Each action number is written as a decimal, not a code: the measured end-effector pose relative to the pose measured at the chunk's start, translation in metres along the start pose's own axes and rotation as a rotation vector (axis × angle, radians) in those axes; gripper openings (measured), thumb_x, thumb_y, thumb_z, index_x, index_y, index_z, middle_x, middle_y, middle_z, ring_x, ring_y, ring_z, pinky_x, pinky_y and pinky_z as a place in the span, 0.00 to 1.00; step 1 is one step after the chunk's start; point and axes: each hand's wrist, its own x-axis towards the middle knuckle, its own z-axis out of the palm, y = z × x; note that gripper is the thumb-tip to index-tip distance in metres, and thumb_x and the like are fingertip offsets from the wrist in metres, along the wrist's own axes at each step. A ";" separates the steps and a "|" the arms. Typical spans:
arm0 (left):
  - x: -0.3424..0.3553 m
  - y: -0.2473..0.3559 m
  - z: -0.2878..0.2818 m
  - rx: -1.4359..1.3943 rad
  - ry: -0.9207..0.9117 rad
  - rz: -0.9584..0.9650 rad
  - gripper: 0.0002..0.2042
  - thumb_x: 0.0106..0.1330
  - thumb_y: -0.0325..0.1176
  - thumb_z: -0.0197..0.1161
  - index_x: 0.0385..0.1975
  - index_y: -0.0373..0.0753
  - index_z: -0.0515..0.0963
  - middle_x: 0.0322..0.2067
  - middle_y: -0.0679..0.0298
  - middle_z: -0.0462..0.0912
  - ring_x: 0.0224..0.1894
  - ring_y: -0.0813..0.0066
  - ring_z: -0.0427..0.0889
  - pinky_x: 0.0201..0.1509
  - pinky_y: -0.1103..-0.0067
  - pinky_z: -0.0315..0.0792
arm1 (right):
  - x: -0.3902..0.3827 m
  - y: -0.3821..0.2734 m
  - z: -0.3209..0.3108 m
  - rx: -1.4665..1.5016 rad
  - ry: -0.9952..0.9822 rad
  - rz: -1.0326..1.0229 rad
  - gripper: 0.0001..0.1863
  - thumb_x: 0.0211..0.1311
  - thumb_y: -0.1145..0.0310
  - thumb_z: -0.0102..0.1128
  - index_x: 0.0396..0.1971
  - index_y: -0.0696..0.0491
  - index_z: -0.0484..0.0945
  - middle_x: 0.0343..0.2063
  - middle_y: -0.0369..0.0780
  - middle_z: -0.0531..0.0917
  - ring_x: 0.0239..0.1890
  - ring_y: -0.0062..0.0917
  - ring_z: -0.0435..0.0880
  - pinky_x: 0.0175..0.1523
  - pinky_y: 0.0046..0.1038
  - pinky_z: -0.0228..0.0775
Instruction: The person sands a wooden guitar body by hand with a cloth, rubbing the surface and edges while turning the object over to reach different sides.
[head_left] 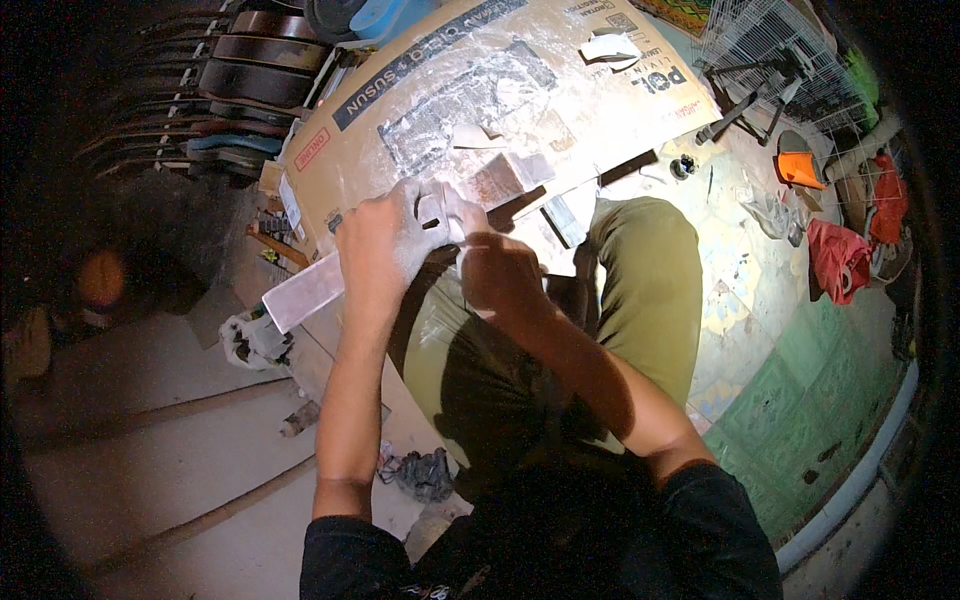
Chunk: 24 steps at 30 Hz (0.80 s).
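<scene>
My left hand (385, 245), dusted white, is closed round a pale, dusty bar (305, 291). The bar's flat end sticks out to the left below my wrist, and a part with dark slots shows between my hands; my fingers hide the stretch between. My right hand (500, 270), in shadow, is closed against the slotted part. What its fingers hold, if anything, is hidden. Just beyond my hands, a brown, dusty sheet (495, 181) and a small curled, pale sheet (478, 136) lie on a powder-covered cardboard (345, 165). A grey-white block (568, 220) lies near my right knee.
Dark stacked chairs (262, 52) stand at the far left. Beyond the cardboard's right edge are a black tripod (745, 100), a wire cage (770, 45) and an orange-fronted object (800, 168). Red cloth (838, 260) lies farther right. A black plastic bag (425, 475) sits by my left leg.
</scene>
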 end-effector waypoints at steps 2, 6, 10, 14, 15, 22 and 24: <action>0.002 -0.009 0.002 0.030 0.007 0.028 0.21 0.48 0.52 0.73 0.36 0.42 0.83 0.24 0.50 0.83 0.29 0.50 0.85 0.34 0.63 0.77 | -0.003 -0.011 -0.006 0.098 -0.025 0.060 0.11 0.57 0.70 0.58 0.40 0.55 0.74 0.24 0.47 0.84 0.25 0.44 0.85 0.32 0.47 0.76; 0.003 -0.004 0.007 -0.016 0.055 0.102 0.23 0.54 0.55 0.68 0.37 0.40 0.82 0.21 0.46 0.81 0.28 0.45 0.84 0.32 0.60 0.76 | 0.007 0.013 0.011 -0.003 0.068 -0.034 0.07 0.57 0.68 0.59 0.33 0.54 0.78 0.26 0.44 0.84 0.25 0.40 0.85 0.33 0.42 0.78; 0.005 -0.008 0.003 -0.019 0.077 0.110 0.24 0.53 0.57 0.69 0.35 0.40 0.82 0.22 0.46 0.81 0.28 0.46 0.84 0.32 0.61 0.76 | -0.006 0.003 -0.001 0.125 -0.024 0.032 0.07 0.52 0.65 0.62 0.21 0.52 0.83 0.30 0.43 0.86 0.29 0.37 0.86 0.35 0.40 0.79; 0.010 -0.003 0.007 0.000 -0.002 0.046 0.25 0.50 0.58 0.70 0.37 0.42 0.82 0.24 0.46 0.83 0.30 0.46 0.84 0.35 0.60 0.76 | 0.009 0.009 0.002 -0.128 -0.292 0.115 0.09 0.51 0.68 0.61 0.33 0.53 0.83 0.29 0.44 0.85 0.29 0.40 0.86 0.36 0.42 0.78; 0.013 -0.005 0.002 -0.025 -0.007 0.038 0.26 0.50 0.58 0.71 0.38 0.42 0.82 0.25 0.46 0.83 0.31 0.46 0.84 0.36 0.60 0.76 | 0.010 0.006 0.004 -0.137 -0.311 0.135 0.11 0.51 0.69 0.60 0.35 0.53 0.83 0.28 0.44 0.85 0.29 0.40 0.86 0.37 0.42 0.78; 0.014 -0.005 -0.003 0.034 0.014 0.043 0.23 0.49 0.54 0.72 0.34 0.41 0.81 0.23 0.48 0.82 0.30 0.45 0.84 0.36 0.59 0.76 | 0.016 0.001 -0.009 -0.100 -0.280 0.027 0.17 0.57 0.69 0.56 0.47 0.54 0.78 0.36 0.49 0.85 0.38 0.40 0.87 0.44 0.44 0.79; 0.012 -0.007 0.000 0.027 0.039 0.078 0.21 0.49 0.53 0.72 0.33 0.41 0.81 0.23 0.47 0.82 0.30 0.45 0.84 0.35 0.59 0.76 | 0.013 0.000 -0.006 -0.060 -0.245 0.027 0.18 0.58 0.68 0.55 0.48 0.55 0.78 0.39 0.49 0.85 0.37 0.38 0.87 0.44 0.42 0.80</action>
